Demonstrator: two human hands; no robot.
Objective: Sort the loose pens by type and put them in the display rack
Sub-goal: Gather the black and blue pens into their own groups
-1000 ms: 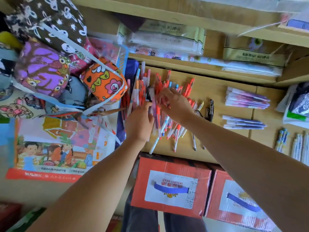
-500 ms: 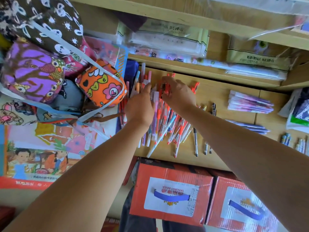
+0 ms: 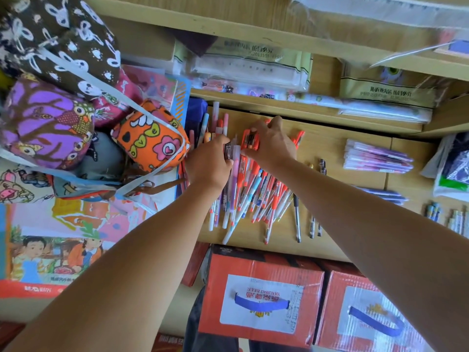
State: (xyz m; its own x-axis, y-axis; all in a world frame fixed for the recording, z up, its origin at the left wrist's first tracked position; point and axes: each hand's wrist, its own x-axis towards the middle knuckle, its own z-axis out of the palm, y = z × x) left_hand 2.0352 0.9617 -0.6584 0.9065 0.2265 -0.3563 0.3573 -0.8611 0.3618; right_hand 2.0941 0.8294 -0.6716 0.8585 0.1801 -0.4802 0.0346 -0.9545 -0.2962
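A heap of loose pens (image 3: 256, 191), mostly red-capped with some blue, pink and white ones, lies on the wooden shelf (image 3: 327, 148). My right hand (image 3: 271, 146) grips a small bunch of red pens (image 3: 250, 140) at the top of the heap. My left hand (image 3: 209, 163) is beside it on the left, its fingers curled round a few pens (image 3: 232, 154), one pale purple. A few black pens (image 3: 316, 199) lie apart to the right.
Patterned fabric pencil cases (image 3: 149, 139) are piled at the left over picture books (image 3: 53, 240). Purple pen packs (image 3: 375, 158) and small pens (image 3: 449, 217) lie at the right. Two red cartons (image 3: 258, 298) stand below the shelf. Wrapped packets (image 3: 248, 69) fill the upper shelf.
Both hands have moved up the heap toward its far end. The right hand has gathered a bunch of red pens, and the left hand has closed on pens beside it.
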